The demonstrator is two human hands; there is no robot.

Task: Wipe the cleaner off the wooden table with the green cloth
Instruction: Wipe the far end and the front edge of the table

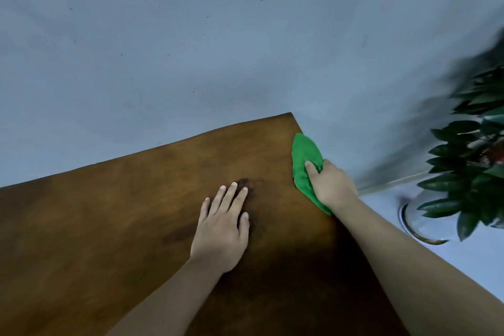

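Lengthwise along table (109, 226) right edge: green cloth (304, 161), right hand (331, 185) gripping.

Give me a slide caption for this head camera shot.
Right hand presses a green cloth at the wooden table's far corner; left hand rests flat.

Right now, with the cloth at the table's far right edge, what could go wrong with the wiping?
1. The green cloth lies right at the edge of the wooden table; a further push by the right hand may slide it off.
2. The potted plant stands close beyond that edge; a wide sweep might brush its leaves.
3. The left hand lies flat on the tabletop, so the surface under it may go unwiped.
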